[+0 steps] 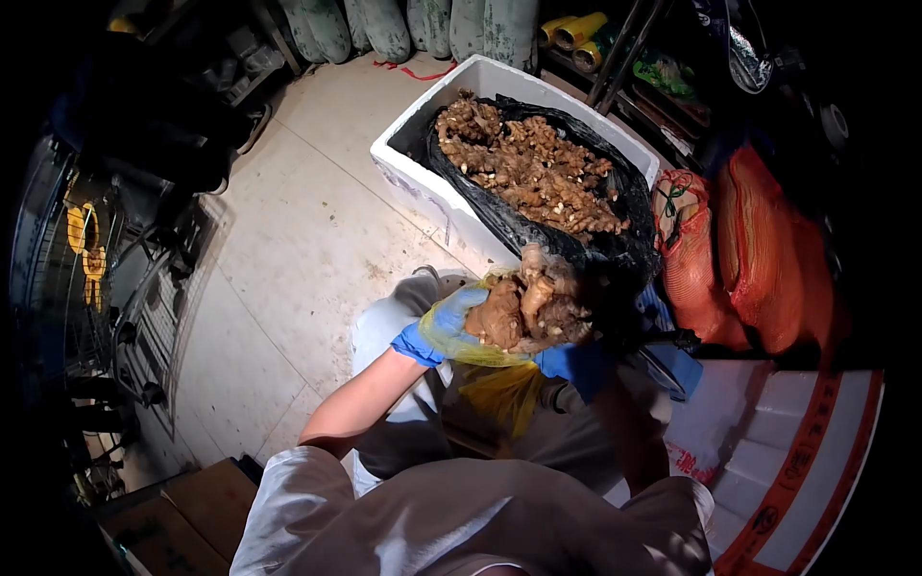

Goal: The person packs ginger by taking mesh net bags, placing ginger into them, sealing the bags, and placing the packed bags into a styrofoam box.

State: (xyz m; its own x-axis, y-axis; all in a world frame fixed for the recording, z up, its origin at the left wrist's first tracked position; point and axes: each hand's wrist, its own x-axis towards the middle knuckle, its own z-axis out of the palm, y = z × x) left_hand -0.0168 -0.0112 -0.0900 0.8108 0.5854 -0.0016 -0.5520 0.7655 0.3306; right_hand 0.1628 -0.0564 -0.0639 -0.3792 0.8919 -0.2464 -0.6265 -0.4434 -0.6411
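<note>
A large clump of ginger root (526, 307) is held up in front of my chest, between my two blue-gloved hands. My left hand (449, 319) grips its left side, with thin yellow mesh netting (509, 396) spread over the glove and hanging below the ginger. Partly in shadow, my right hand (574, 365) supports the clump from below on the right; most of its fingers are hidden. Just beyond stands a white foam box (447, 204) lined with a black plastic bag (615, 154), and more ginger (538, 173) is heaped inside it.
Red mesh sacks (759, 259) stand right of the foam box. Long pale-green gourds (384, 29) line the back, near yellow rolls (579, 34). White foam boxes with orange tape (792, 461) are at lower right, a cardboard box (206, 509) at lower left. Tiled floor (298, 230) lies left.
</note>
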